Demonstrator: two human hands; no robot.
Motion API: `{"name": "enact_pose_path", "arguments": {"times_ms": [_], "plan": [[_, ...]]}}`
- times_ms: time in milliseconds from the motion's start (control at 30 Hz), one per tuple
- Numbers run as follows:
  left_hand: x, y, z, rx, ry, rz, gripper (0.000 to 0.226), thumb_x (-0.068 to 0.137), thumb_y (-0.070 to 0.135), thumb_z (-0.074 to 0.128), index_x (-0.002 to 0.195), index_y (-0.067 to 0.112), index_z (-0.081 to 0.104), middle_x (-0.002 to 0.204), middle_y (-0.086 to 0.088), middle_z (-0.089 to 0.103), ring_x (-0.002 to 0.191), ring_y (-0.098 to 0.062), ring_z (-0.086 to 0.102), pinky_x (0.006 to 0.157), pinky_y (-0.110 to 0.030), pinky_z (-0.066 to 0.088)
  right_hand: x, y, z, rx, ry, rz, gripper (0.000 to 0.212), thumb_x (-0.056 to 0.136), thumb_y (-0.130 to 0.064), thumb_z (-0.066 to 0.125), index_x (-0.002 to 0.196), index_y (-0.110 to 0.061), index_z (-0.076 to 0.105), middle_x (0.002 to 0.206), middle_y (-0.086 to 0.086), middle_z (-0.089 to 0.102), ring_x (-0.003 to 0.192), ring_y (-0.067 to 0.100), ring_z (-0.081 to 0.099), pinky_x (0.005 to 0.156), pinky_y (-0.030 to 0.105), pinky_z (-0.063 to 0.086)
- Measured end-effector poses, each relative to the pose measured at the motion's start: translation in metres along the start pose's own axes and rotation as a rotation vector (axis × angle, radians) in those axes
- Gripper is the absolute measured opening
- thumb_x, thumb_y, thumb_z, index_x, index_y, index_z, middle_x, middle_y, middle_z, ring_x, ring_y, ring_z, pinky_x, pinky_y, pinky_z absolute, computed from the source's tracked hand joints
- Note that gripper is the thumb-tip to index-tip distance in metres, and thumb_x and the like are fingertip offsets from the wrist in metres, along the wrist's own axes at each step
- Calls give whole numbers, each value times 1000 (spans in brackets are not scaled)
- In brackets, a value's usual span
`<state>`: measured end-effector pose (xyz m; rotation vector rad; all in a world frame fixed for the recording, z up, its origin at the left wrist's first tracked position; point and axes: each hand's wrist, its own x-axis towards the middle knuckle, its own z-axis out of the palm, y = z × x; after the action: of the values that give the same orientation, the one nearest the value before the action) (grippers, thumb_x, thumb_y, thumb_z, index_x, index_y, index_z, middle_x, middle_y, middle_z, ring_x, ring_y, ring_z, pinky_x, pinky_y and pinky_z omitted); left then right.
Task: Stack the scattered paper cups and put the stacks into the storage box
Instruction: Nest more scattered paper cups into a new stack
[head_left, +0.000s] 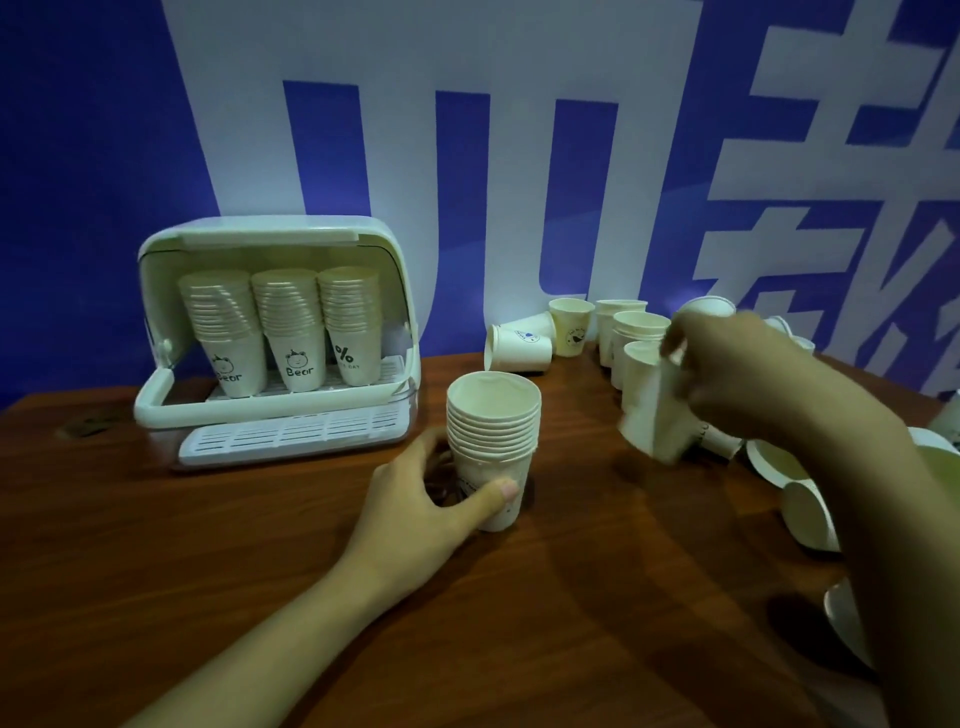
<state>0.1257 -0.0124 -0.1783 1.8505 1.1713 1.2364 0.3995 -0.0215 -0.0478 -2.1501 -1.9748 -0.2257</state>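
Big blue and white banner wall (519, 130) at the back. Brown wooden table (208, 597) in front, wide and dark.

White storage box (270, 410) on the left side of the table, lid flipped up. Three tall stacks of paper cups (285, 332) standing side by side inside, with room left in front on the slotted tray (291, 436).

Loose cups (566, 332) scattered at the back right, some upright, some tipped over. More cups lying at the right edge.

New stack of cups (493, 441) standing mid-table. Left hand (431, 499) wrapped round its bottom cup, thumb in front, likely to keep it steady.

Right hand (727, 374) lifted above the table, fingers curled round one paper cup (649, 410), tilted and blurry. Probably headed for the top of the new stack.
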Motion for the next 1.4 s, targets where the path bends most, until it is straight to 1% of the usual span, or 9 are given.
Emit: {"name": "enact_pose_path", "arguments": {"times_ms": [200,433,600,767,833,900,1100,1167,1400], "plan": [[1,-1,2,-43,0,11,45,80,29,92,119,30,71,110,23,78,103,5,72,84,-13,55,-30,-62,-16,429,568,-561,39,90,2,65,127,-11,66,104,6,72,93,24,66,76,27,54],[2,-1,2,-57,-6,11,50,80,30,92,125,31,71,111,18,79,103,4,73,87,-14,56,-18,-84,27,403,228,-690,46,87,-18,51,128,-23,70,112,0,62,103,23,54,86,42,50],[0,-3,0,-53,-28,43,43,82,29,91,120,34,72,104,16,80,99,1,75,85,-17,57,-21,-93,38,425,161,-526,69,96,-60,42,156,-26,37,161,1,36,148,18,31,119,34,27],[1,-1,1,-51,4,40,47,67,51,87,112,45,71,103,24,78,98,5,73,83,-14,56,-27,-90,40,579,-24,-491,62,105,-54,35,157,-20,35,163,-4,35,150,7,27,118,24,20],[2,-2,3,-21,1,41,46,74,41,94,110,51,68,106,34,75,102,9,71,85,-11,53,-27,-72,36,569,119,-457,61,103,-57,36,154,-23,40,157,-6,44,144,9,38,114,29,31],[3,-2,2,3,3,43,46,78,36,93,109,55,66,107,37,73,104,13,68,88,-12,52,-16,-43,35,374,253,-307,59,100,-57,43,146,-20,48,145,0,55,132,20,50,101,37,43],[0,4,0,-16,-11,32,44,78,38,91,115,45,68,108,30,73,103,16,66,83,0,47,6,11,64,-264,-230,111,77,91,-32,66,151,-8,25,142,26,44,131,43,41,106,47,42],[-2,4,0,-16,-16,36,45,79,38,91,117,44,68,110,28,74,103,16,66,83,0,46,5,13,75,-311,-148,135,90,89,-26,70,156,-5,14,138,24,49,128,40,45,103,42,43],[-2,-2,-3,-14,-64,45,55,81,47,87,133,39,68,121,27,73,113,14,64,93,-11,49,0,0,57,-20,214,159,67,73,-49,81,122,-10,58,116,13,55,107,29,52,87,40,49]]}}
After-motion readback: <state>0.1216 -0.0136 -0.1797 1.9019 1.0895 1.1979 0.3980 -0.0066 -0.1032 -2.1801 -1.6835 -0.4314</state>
